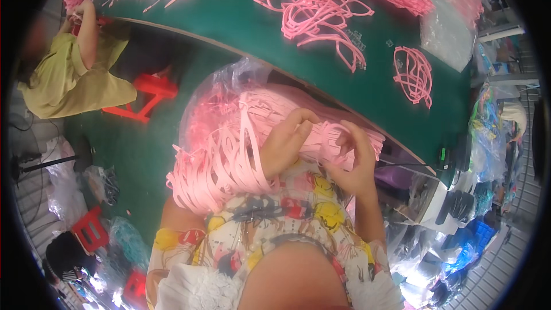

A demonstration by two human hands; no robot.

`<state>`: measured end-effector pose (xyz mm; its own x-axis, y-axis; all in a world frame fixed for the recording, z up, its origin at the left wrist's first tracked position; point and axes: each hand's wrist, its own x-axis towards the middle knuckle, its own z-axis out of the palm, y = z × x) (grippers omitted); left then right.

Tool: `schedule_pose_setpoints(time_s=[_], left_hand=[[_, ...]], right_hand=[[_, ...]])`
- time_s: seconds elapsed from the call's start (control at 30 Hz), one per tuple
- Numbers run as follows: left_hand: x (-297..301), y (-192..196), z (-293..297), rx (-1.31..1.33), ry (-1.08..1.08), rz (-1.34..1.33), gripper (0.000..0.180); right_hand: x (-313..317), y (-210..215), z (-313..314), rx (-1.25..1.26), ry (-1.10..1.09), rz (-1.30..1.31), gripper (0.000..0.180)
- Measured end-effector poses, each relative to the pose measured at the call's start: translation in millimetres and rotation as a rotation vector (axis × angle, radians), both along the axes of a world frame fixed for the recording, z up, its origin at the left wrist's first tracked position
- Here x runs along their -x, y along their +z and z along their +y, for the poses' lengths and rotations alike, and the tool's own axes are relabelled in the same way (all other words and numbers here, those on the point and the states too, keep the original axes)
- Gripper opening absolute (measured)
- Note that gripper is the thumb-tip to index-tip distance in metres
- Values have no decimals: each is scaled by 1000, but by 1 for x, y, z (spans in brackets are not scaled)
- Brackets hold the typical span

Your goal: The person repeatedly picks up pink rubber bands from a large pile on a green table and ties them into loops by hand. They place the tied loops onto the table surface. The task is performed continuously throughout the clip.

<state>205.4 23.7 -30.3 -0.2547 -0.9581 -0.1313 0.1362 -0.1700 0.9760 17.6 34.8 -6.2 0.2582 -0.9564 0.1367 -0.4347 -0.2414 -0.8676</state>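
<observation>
A thick bundle of flat pink straps (pixel 275 106) lies across my lap. Many pink strap loops (pixel 212 163) hang over my left forearm in a dense row. My left hand (pixel 287 140) is closed at the near side of the bundle, thumb and fingers against the straps. Beside it my right hand (pixel 354 163) curls its fingers and thumb round a looped pink strap (pixel 332 138) at the bundle's right part. The fingertips of both hands are partly hidden by straps.
A green table (pixel 229 28) curves ahead, with heaped pink loops (pixel 321 14), a small separate bunch (pixel 413 74) and a clear plastic bag (pixel 450 28). A person in yellow-green (pixel 74 74) sits at left by a red stool (pixel 152 92). Bagged goods (pixel 488 132) crowd the right.
</observation>
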Motion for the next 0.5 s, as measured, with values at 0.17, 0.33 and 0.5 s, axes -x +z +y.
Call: schedule_pose_setpoints(time_s=[0.17,0.33,0.5], left_hand=[[-1,3,2,89,-65,-58,38],[-2,3,1,121,-74,-118,40],[-8,1,1,43,-162,-29,40]], right_hand=[[-6,7,2,1,122,-23,75],[-8,1,2,-38,132,10,75],[-7,1,1,-38,130,40,74]])
